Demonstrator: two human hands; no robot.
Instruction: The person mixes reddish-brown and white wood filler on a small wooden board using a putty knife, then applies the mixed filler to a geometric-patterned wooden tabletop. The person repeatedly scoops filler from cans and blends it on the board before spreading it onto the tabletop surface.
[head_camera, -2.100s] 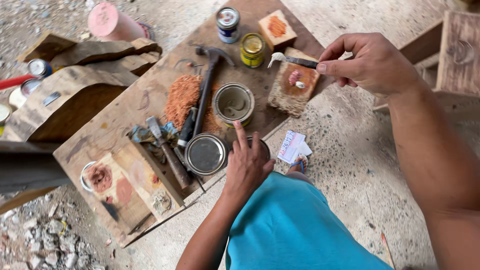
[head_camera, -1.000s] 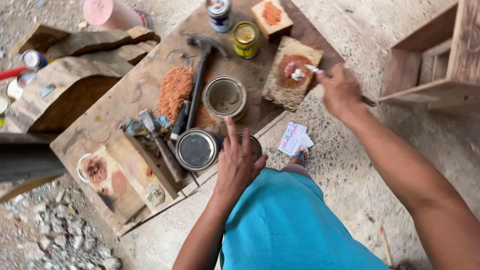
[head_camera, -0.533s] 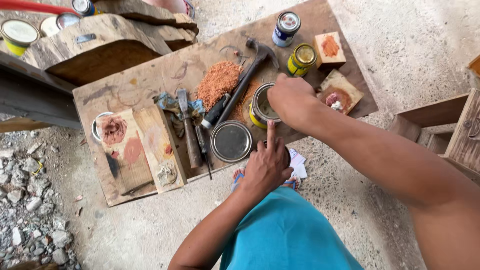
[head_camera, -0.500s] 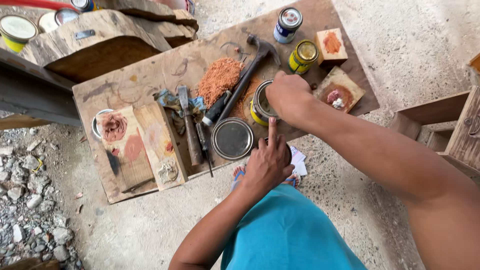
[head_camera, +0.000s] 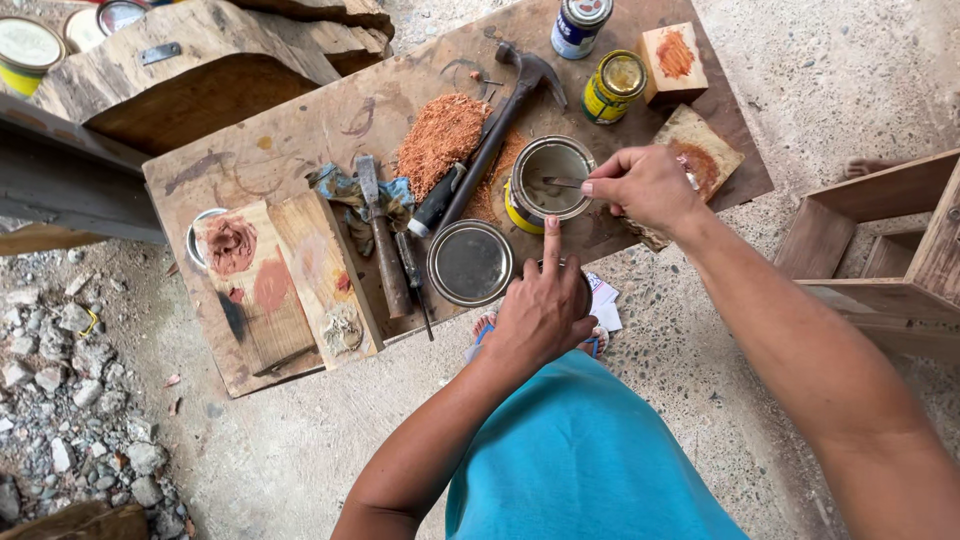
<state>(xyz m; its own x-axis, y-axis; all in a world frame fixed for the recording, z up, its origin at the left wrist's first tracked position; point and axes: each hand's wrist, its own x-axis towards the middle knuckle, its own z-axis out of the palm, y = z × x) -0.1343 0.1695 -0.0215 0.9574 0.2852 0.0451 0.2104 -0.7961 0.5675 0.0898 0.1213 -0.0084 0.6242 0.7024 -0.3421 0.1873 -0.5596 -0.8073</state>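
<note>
My right hand (head_camera: 645, 185) pinches a thin metal spatula (head_camera: 562, 183) whose tip lies inside an open, yellow-sided tin (head_camera: 550, 178) with pale paste in it. My left hand (head_camera: 540, 312) rests at the near edge of the brown work board (head_camera: 300, 120). Its index finger is stretched towards the tin, and the other fingers curl over a dark round object (head_camera: 586, 288) that is mostly hidden. The tin's loose lid (head_camera: 470, 262) lies just left of that finger. A wooden block smeared with reddish filler (head_camera: 712, 150) sits behind my right hand.
On the board lie a hammer (head_camera: 500, 120), a heap of reddish sawdust (head_camera: 440, 130), a chisel (head_camera: 380, 240), a screwdriver (head_camera: 412, 275), smeared wood pieces (head_camera: 260, 270) and two small cans (head_camera: 613, 85). A wooden crate (head_camera: 880, 250) stands at right, gravel (head_camera: 60, 400) at left.
My right hand has moved with the spatula from the filler-smeared block to the open tin, and its tip is now inside. My left hand stayed in place. The view shifted.
</note>
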